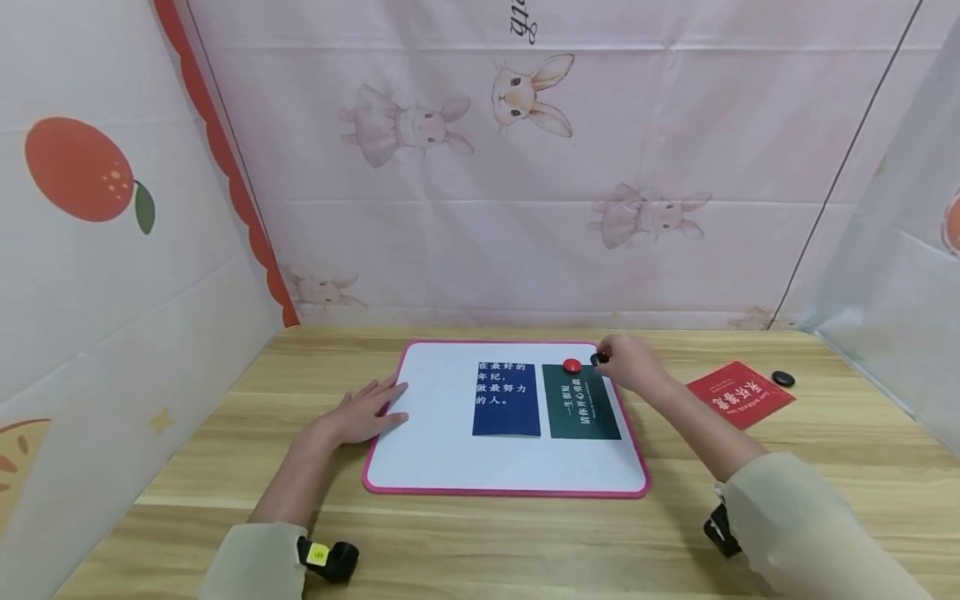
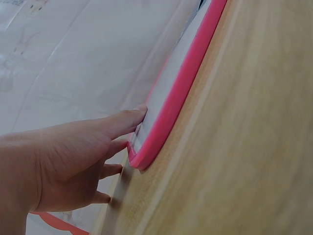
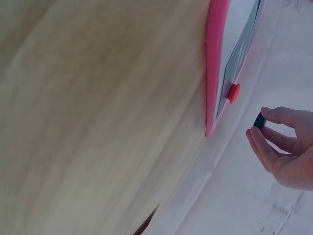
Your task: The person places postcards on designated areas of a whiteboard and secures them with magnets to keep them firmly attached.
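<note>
- A small black magnet [image 1: 597,359] is pinched between thumb and fingertips of the right hand [image 1: 630,363] — held just above the top right corner of the whiteboard [image 1: 438,450], beside the red magnet [image 1: 572,365].
- The red magnet is seated on the top edge of the green card [image 1: 583,402]; a blue card [image 1: 507,399] lies alongside.
- The left hand [image 1: 363,412] is laid flat, fingers straight, on the whiteboard's left edge — nothing is gripped.
- A red card [image 1: 739,393] and another black magnet [image 1: 783,378] are seen further right on the table [image 1: 825,467].

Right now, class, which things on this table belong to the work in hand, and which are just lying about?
In the work:
whiteboard, held flat by the left hand
green card
red magnet on the green card
black magnet, pinched by the right hand
blue card

Lying about:
red card
second black magnet
</note>
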Motion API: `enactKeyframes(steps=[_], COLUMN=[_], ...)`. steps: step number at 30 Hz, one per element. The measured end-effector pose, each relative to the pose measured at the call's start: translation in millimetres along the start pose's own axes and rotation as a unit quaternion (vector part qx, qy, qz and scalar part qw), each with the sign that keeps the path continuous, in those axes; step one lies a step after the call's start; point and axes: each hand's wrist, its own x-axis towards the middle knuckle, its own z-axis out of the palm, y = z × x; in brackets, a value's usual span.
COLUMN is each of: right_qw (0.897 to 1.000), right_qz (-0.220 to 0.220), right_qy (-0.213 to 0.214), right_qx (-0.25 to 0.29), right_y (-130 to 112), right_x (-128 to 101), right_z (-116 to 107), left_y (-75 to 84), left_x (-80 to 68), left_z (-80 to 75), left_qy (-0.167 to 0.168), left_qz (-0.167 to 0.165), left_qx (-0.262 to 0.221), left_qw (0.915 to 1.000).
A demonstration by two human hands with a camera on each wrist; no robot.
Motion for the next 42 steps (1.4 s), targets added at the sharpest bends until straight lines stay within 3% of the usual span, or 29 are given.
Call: enactKeyframes(steps=[15, 28, 42], right_qw=[1.000, 0.999, 0.999], right_qz=[-0.018, -0.045, -0.046], right_qy=[-0.007, -0.011, -0.012], right_qx=[0.018, 0.000, 0.002], right_y=[-11, -23, -38], right_x=[7, 12, 14], right_z=[7, 15, 21], left_y=[-0.3, -1.4, -2.1], left_x=[0.0, 2.2, 2.8], left_z=[-1.3, 0.3, -0.3], left_qy=[-0.004, -0.004, -0.006], left_qz=[-0.001, -0.007, -0.007], left_qx=[0.006, 0.003, 0.001], left_qw=[1.0000, 1.0000, 1.0000])
